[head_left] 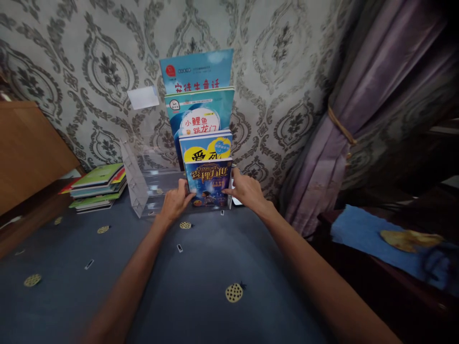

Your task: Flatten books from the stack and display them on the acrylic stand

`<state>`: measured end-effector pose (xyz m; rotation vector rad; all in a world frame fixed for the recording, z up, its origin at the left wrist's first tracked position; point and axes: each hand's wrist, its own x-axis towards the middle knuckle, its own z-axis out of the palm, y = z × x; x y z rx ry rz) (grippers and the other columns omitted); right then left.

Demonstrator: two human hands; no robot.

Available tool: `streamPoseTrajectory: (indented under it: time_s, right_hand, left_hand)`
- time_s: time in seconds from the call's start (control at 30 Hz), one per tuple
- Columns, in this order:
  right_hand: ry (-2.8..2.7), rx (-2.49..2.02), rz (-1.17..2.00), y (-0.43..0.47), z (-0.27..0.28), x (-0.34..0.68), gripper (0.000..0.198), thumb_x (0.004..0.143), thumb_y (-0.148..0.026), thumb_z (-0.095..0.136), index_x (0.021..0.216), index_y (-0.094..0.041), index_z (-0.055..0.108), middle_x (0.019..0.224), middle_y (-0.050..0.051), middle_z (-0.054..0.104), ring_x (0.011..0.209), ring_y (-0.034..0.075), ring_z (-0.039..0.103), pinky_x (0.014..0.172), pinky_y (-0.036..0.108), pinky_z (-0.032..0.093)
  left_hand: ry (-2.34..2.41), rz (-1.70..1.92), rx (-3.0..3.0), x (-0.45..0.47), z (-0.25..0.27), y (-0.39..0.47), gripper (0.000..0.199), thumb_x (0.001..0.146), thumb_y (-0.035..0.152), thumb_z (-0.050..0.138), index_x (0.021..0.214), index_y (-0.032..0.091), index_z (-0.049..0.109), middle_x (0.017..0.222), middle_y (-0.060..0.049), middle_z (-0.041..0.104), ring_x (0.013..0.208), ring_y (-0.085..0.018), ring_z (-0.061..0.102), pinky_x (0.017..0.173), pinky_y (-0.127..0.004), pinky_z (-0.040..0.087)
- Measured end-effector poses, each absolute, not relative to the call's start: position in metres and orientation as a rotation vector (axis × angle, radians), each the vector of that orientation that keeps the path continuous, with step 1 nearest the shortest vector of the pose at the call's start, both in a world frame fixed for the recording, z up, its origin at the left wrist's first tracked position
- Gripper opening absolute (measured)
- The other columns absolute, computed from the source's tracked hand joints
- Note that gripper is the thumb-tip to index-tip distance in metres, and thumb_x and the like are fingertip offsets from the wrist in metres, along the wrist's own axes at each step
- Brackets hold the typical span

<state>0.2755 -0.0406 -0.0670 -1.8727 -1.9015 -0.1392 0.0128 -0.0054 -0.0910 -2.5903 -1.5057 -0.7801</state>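
Observation:
A small dark-blue book (pixel 207 184), its cover lettering upside down, stands upright at the front of a clear acrylic rack (pixel 138 191). My left hand (pixel 175 201) grips its left edge, thumb on the cover. On the opposite edge my right hand (pixel 247 191) holds the same book, thumb on the front and fingers behind. Taller books rise in steps at its back: a blue and yellow book (pixel 204 147), a teal book (pixel 201 112) and a light-blue book (pixel 201 71) with red lettering. The rack's left part shows bare steps.
Left of the rack lies a stack of books (pixel 98 184), near a wooden panel (pixel 32 153). A white card (pixel 143 98) is at the rack's upper left. Purple curtain (pixel 315 114) hangs at right, above a blue cloth (pixel 373 239). Dark-blue pineapple-print tablecloth (pixel 201 291) covers the table.

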Motion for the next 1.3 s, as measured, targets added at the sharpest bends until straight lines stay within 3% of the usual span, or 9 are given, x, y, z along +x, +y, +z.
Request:
streamPoseTrajectory:
  time_s: [0.13, 0.37, 0.5, 0.7, 0.9, 1.3]
  right_hand:
    - [-1.81, -1.749, -0.199, -0.044, -0.069, 0.273, 0.05, 0.082, -0.036, 0.077, 0.118, -0.023, 0.045, 0.119, 0.011, 0.068, 0.1, 0.032, 0.07, 0.067, 0.034, 0.045]
    - [-1.708, -1.685, -0.139, -0.045, -0.077, 0.27, 0.039, 0.083, -0.037, 0.074, 0.109, -0.024, 0.048, 0.094, 0.005, 0.07, 0.081, 0.027, 0.069, 0.059, 0.032, 0.039]
    - [-1.654, -1.74, -0.14, -0.049, -0.076, 0.263, 0.043, 0.08, -0.033, 0.076, 0.111, -0.024, 0.047, 0.092, 0.004, 0.07, 0.077, 0.026, 0.069, 0.057, 0.032, 0.037]
    - [-1.692, -1.858, -0.103, -0.054, -0.066, 0.255, 0.027, 0.086, -0.031, 0.072, 0.102, -0.024, 0.052, 0.086, 0.005, 0.074, 0.08, 0.03, 0.071, 0.058, 0.034, 0.038]
    - [-1.693, -1.801, -0.053, -0.049, -0.069, 0.257, 0.022, 0.084, -0.029, 0.072, 0.096, -0.024, 0.055, 0.084, 0.005, 0.076, 0.079, 0.03, 0.072, 0.06, 0.035, 0.041]
    - [-1.685, -1.573, 0.116, -0.041, -0.084, 0.259, 0.031, 0.083, -0.025, 0.065, 0.111, -0.024, 0.054, 0.073, 0.002, 0.071, 0.073, 0.028, 0.071, 0.065, 0.038, 0.05]
  left_hand:
    - [-1.481, -0.79, -2.583, 0.013, -0.093, -0.005, 0.029, 0.1, 0.036, 0.06, 0.117, 0.022, 0.042, 0.084, -0.003, 0.073, 0.08, -0.025, 0.074, 0.064, -0.026, 0.043]
    - [-1.483, -0.804, -2.557, 0.014, -0.097, -0.004, 0.03, 0.099, 0.036, 0.06, 0.118, 0.022, 0.042, 0.084, -0.002, 0.072, 0.078, -0.024, 0.074, 0.064, -0.026, 0.043]
    - [-1.49, -0.834, -2.591, 0.015, -0.097, -0.006, 0.033, 0.101, 0.035, 0.059, 0.123, 0.019, 0.041, 0.086, -0.004, 0.072, 0.082, -0.025, 0.075, 0.067, -0.027, 0.046]
    - [-1.508, -0.877, -2.613, 0.015, -0.096, -0.008, 0.043, 0.1, 0.035, 0.059, 0.132, 0.017, 0.039, 0.095, -0.008, 0.074, 0.087, -0.027, 0.075, 0.071, -0.029, 0.049]
    - [-1.542, -0.813, -2.608, 0.016, -0.094, -0.008, 0.044, 0.1, 0.035, 0.058, 0.135, 0.016, 0.038, 0.095, -0.008, 0.074, 0.089, -0.027, 0.075, 0.075, -0.031, 0.052]
    - [-1.548, -0.88, -2.65, 0.017, -0.094, -0.011, 0.054, 0.1, 0.029, 0.057, 0.143, 0.014, 0.028, 0.102, -0.011, 0.074, 0.092, -0.029, 0.075, 0.076, -0.033, 0.052]
